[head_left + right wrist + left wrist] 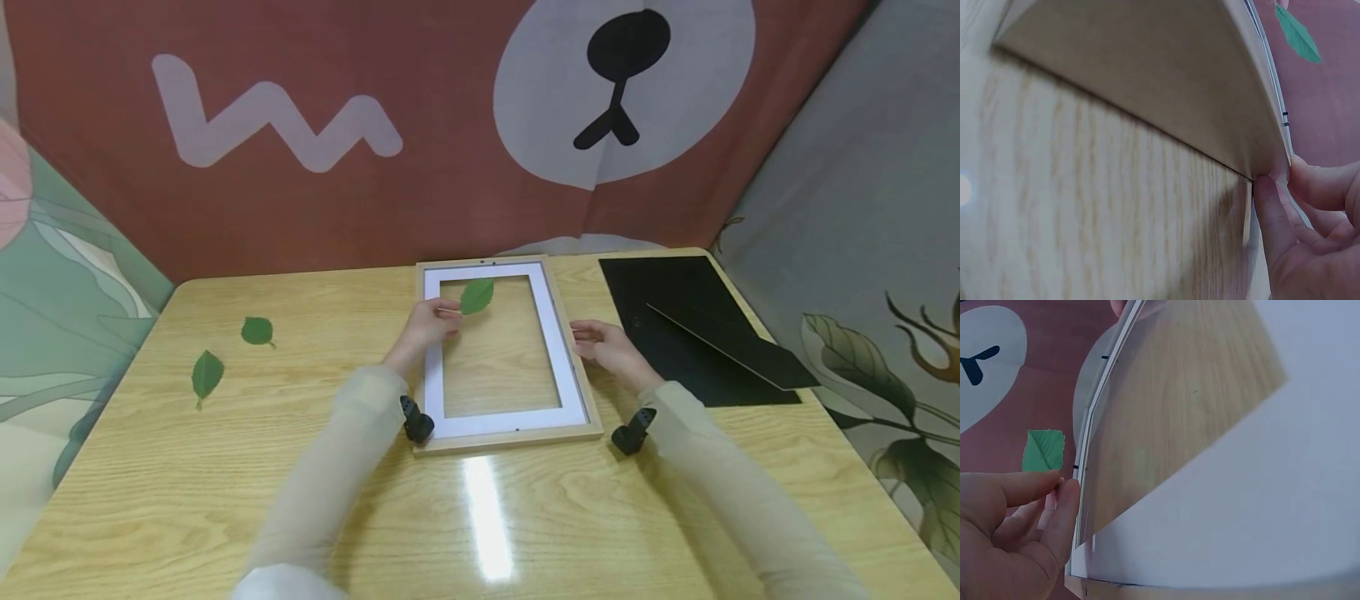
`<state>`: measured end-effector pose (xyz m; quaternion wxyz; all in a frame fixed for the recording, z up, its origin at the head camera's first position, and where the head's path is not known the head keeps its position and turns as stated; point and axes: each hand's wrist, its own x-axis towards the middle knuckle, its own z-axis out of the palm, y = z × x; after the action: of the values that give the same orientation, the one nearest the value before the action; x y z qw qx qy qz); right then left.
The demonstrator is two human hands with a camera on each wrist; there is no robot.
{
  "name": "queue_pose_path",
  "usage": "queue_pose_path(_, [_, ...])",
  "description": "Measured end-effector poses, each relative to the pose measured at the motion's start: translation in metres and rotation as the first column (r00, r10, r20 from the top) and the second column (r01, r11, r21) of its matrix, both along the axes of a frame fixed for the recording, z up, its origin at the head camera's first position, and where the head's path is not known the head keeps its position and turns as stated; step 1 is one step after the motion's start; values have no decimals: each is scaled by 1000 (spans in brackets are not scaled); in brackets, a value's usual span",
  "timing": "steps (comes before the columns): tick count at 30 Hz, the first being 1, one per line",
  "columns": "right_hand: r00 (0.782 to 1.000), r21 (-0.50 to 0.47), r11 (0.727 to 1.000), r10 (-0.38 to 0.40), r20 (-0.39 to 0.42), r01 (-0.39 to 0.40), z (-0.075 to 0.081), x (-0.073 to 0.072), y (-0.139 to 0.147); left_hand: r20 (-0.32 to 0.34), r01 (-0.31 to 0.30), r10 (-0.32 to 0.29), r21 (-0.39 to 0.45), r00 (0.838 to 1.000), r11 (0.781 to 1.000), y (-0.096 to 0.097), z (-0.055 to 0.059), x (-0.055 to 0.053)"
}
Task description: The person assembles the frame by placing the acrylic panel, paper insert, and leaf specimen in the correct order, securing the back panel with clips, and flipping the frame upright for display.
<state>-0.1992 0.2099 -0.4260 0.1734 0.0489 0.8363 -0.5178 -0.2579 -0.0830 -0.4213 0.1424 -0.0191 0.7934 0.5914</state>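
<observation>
My left hand [427, 329] pinches a green leaf [477, 296] by its stem, holding it above the picture frame's opening. In the left wrist view, the thumb and a finger meet at the stem under the leaf [1044, 450]. The wooden picture frame [594, 429] lies flat on the table, with a white mat [435, 367] inside it. Through the mat's window the wood grain shows. My right hand [611, 348] rests its fingertips against the frame's right outer side. The right wrist view shows the fingertips [1266, 187] touching the frame's side wall [1147, 69].
Two more green leaves, an upper one [257, 331] and a lower one [207, 375], lie on the table's left side. Right of the frame is a black board [675, 283] with a folded-out flap [735, 346]. Behind the wooden table [300, 500] hangs a red-brown cloth [450, 192].
</observation>
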Motion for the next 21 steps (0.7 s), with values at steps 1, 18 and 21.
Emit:
queue_pose_path(1, [1000,0,1000,-2,4,2,0,0,0,-5,8,-8,13,1000,1000,-2,-11,-8])
queue_pose_path(18, [1000,14,1000,6,-23,-5,2,1,-1,14,-33,35,-96,999,995,11,17,14])
queue_pose_path(21, [1000,6,1000,6,-20,-6,1,1,-1,23,-41,43,-87,999,995,11,17,14])
